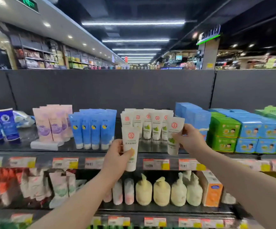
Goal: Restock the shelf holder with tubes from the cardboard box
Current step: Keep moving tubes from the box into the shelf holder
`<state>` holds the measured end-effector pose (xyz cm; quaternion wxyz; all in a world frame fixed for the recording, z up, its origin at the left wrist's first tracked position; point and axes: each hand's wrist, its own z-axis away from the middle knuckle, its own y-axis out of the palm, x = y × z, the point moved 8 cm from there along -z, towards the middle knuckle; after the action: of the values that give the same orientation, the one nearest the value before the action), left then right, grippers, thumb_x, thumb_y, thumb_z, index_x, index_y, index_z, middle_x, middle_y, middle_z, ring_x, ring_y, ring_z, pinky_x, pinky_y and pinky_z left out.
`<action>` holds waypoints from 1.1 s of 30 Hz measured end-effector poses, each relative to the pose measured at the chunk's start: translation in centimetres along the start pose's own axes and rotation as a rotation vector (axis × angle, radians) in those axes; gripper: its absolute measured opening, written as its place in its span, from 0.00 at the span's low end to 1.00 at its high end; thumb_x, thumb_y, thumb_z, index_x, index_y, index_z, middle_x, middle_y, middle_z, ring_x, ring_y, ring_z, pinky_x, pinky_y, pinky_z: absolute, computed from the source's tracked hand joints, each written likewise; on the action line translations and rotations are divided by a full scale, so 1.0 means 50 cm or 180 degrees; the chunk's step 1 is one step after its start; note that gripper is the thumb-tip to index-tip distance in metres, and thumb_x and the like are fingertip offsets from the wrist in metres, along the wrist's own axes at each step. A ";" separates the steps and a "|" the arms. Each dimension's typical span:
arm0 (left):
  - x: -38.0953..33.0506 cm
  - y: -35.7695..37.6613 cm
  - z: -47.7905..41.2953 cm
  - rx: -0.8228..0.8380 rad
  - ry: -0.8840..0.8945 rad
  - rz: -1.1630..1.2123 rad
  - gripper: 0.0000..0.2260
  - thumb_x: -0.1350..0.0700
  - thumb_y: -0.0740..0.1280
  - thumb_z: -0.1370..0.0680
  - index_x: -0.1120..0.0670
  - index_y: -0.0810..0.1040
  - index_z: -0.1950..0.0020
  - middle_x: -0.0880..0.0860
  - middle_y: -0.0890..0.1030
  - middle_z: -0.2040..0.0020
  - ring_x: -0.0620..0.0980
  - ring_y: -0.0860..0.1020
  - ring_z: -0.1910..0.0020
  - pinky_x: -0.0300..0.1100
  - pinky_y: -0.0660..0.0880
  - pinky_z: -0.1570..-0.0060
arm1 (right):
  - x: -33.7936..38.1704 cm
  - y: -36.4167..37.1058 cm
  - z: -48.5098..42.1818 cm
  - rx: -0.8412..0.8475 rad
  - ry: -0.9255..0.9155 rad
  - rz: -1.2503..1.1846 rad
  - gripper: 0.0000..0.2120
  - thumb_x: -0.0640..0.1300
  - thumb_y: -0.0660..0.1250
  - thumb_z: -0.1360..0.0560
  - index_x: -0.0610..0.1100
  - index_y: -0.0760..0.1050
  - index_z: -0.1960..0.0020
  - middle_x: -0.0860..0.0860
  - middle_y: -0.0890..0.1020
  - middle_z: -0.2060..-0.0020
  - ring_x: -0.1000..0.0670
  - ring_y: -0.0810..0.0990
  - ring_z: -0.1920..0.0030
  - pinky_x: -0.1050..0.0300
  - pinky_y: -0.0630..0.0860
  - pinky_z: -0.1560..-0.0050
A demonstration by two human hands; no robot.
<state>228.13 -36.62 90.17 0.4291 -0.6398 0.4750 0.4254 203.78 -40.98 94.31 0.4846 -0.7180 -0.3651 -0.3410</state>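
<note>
My left hand (117,156) grips a white tube with a red seal and yellow print (130,142), held upright in front of the top shelf edge. My right hand (190,138) pinches a second white tube with a red seal and green print (174,129), just right of the row. Behind both stands a row of several matching white tubes (148,124) on the top shelf (68,147). No cardboard box or separate holder shows in view.
Blue tubes (92,128) and pink tubes (54,124) stand left of the white row. Blue and green cartons (233,129) are stacked to the right. Price tags (156,164) line the shelf edge; pump bottles (162,190) fill the shelf below.
</note>
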 end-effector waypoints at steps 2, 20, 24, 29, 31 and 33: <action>0.004 -0.003 -0.025 -0.0025 0.0017 -0.0109 0.11 0.61 0.66 0.24 0.44 0.69 0.51 0.44 0.78 0.50 0.44 0.77 0.49 0.40 0.74 0.51 | 0.008 0.014 -0.032 0.0010 -0.0034 -0.0044 0.06 0.43 0.67 0.25 0.49 0.72 0.50 0.49 0.79 0.55 0.46 0.79 0.54 0.49 0.80 0.56; 0.015 -0.007 -0.156 -0.0816 0.0135 -0.0098 0.10 0.63 0.65 0.23 0.49 0.71 0.49 0.44 0.80 0.51 0.38 0.78 0.54 0.27 0.75 0.64 | 0.019 0.216 -0.226 0.0973 -0.0669 0.0183 0.11 0.43 0.66 0.23 0.45 0.72 0.42 0.55 0.75 0.53 0.52 0.74 0.53 0.58 0.70 0.57; 0.020 0.004 -0.186 -0.0717 0.0125 -0.0104 0.10 0.62 0.66 0.23 0.47 0.71 0.50 0.45 0.81 0.49 0.40 0.79 0.51 0.32 0.74 0.59 | 0.012 0.224 -0.231 0.1091 -0.0623 0.0044 0.13 0.43 0.66 0.24 0.46 0.71 0.40 0.57 0.76 0.52 0.53 0.75 0.51 0.64 0.69 0.64; 0.013 0.011 -0.222 -0.0517 0.0173 -0.0130 0.11 0.62 0.66 0.24 0.45 0.71 0.53 0.41 0.79 0.53 0.35 0.77 0.56 0.25 0.73 0.68 | 0.003 0.229 -0.240 0.1072 -0.0533 -0.0108 0.12 0.44 0.67 0.24 0.52 0.72 0.43 0.56 0.80 0.47 0.52 0.77 0.47 0.54 0.75 0.49; 0.013 0.009 -0.231 -0.0443 0.0204 -0.0098 0.12 0.63 0.66 0.24 0.46 0.70 0.53 0.41 0.78 0.54 0.35 0.77 0.57 0.25 0.73 0.68 | 0.001 0.231 -0.238 0.1092 -0.0517 -0.0065 0.13 0.43 0.68 0.24 0.52 0.72 0.42 0.57 0.80 0.47 0.53 0.78 0.47 0.54 0.76 0.48; 0.013 0.005 -0.241 -0.0383 0.0234 -0.0057 0.13 0.64 0.66 0.24 0.45 0.70 0.53 0.41 0.78 0.54 0.35 0.77 0.58 0.27 0.74 0.68 | 0.000 0.234 -0.234 0.1117 -0.0492 -0.0016 0.14 0.43 0.68 0.25 0.51 0.72 0.40 0.56 0.80 0.46 0.52 0.78 0.46 0.54 0.76 0.47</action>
<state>229.65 -48.30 92.74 0.3759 -0.6838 0.4583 0.4255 212.21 -55.10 92.57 0.5721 -0.6456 -0.4569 -0.2171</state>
